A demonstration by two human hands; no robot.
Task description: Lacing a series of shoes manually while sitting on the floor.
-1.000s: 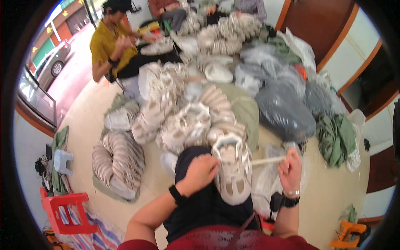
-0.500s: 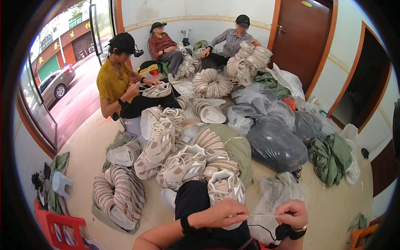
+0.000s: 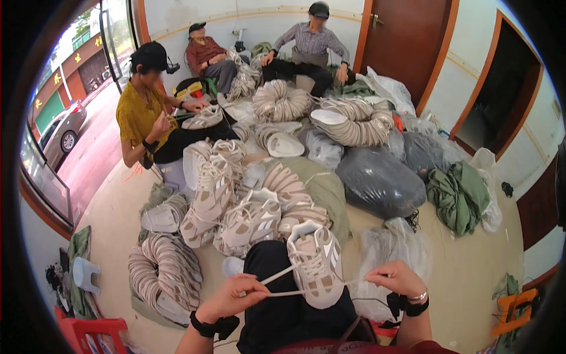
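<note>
A beige and white sneaker rests on my dark-trousered lap, toe toward me, its upper part laced. My left hand pinches a pale flat shoelace left of the shoe. One stretch of lace runs from those fingers up to the shoe's eyelets. Another stretch crosses in front of the toe area to my right hand, where thumb and forefinger are closed on it. Both hands are raised above the lap, and the lace between them is nearly straight.
Piled sneakers and a ring of stacked shoe uppers lie ahead and left. A black plastic bag bulges beyond. A person in yellow handles a shoe; two others sit behind. A red chair stands lower left.
My hands have moved farther apart, the left one leftward, with a lace stretch now showing up to the shoe. The person in the checked shirt has put the bundle of uppers down on the bags.
</note>
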